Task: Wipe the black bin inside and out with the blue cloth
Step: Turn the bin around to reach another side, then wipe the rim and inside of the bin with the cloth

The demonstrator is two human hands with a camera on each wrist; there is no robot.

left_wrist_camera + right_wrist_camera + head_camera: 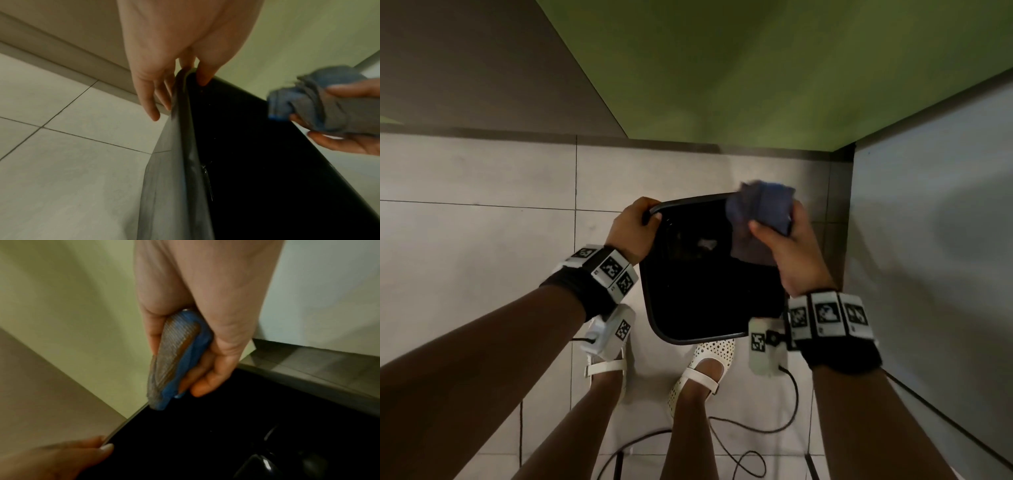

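Note:
The black bin (690,337) stands open on the tiled floor just in front of my feet; its dark inside (257,162) fills the lower right of the left wrist view. My left hand (635,224) grips the bin's far left rim corner, thumb (204,76) inside and fingers (151,104) outside. My right hand (779,236) holds the bunched blue cloth (760,205) above the bin's far right corner. In the right wrist view the cloth (176,360) sits between thumb and fingers, just above the rim (131,417).
A green wall (756,68) rises behind the bin and a pale panel (935,212) stands close on the right. White shoes (705,366) are right against the bin's near side. A black cable (774,425) loops over the floor tiles behind them.

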